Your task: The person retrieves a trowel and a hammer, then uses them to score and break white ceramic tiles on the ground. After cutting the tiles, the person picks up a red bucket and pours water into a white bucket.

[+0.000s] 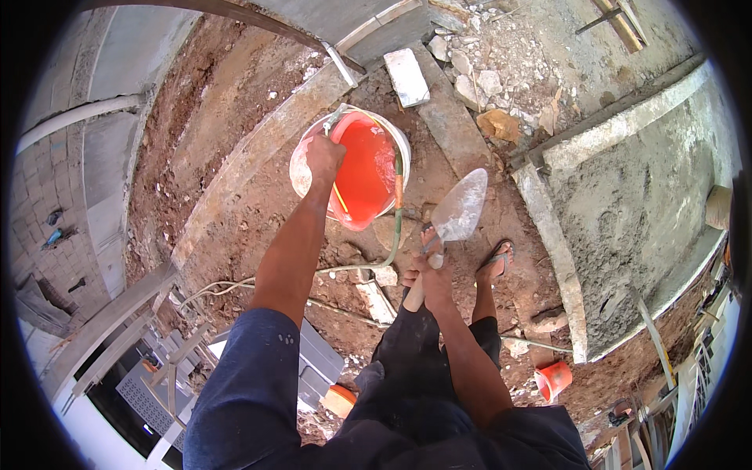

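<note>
At the upper middle, my left hand (323, 157) is closed at the left rim of a bucket (362, 168), which has a red-orange inside and a whitish outer wall. A thin yellow strip runs down from near these fingers, and a small grey piece shows just above them; the exact grip is partly hidden. My right hand (433, 278) grips a trowel (460, 205) by its pale wooden handle, in front of my body. The trowel's pointed blade, smeared grey, extends up and to the right, apart from the bucket.
A hose (396, 223) hangs over the bucket's right rim and trails left along the dirt. Beyond the bucket lies a white block (406, 77) near broken rubble (478, 78). A concrete-edged bed of wet mortar (619, 227) is at right. A small red bucket (553, 381) sits lower right.
</note>
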### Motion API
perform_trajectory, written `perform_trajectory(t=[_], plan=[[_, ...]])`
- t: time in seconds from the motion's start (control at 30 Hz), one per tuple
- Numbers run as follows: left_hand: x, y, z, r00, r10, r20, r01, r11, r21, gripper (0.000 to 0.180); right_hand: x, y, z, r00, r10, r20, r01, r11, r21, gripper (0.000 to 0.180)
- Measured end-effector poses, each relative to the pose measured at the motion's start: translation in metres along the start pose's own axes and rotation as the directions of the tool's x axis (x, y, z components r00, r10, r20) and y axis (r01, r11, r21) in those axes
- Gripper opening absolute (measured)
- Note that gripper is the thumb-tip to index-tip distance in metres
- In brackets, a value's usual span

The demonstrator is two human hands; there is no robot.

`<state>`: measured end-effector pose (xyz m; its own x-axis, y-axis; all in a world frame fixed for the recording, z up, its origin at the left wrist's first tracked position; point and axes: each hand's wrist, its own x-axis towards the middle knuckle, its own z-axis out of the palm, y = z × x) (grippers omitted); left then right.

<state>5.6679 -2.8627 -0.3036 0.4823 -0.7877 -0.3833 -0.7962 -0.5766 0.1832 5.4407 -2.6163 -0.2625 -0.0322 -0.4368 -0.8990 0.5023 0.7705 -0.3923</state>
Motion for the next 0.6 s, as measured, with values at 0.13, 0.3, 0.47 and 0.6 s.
perform_trajectory(t=[0.13,0.3,0.47,0.6], plan=[[-0.004,0.006,0.002,0.999,0.02,0.041,-0.019,0.999,-0.028,0.02,0.062,0.023,0.086,0.977,0.211,0.035,-0.212,0.977,0.029,0.035],[0.014,-0.01,0.021,0.998,0.064,0.008,-0.063,0.989,-0.132,0.019,0.108,0.066,0.136,0.972,0.228,0.049,-0.233,0.958,0.166,0.018],[0.003,-0.047,-0.022,0.98,0.182,0.077,-0.145,0.926,-0.349,0.021,0.097,0.081,0.15,0.995,0.095,-0.013,-0.093,0.99,0.104,0.023],[-0.02,-0.051,-0.097,0.982,0.107,0.154,-0.039,0.921,-0.387,0.027,0.06,0.069,0.171,0.999,0.015,-0.045,-0.007,0.987,0.162,0.029]])
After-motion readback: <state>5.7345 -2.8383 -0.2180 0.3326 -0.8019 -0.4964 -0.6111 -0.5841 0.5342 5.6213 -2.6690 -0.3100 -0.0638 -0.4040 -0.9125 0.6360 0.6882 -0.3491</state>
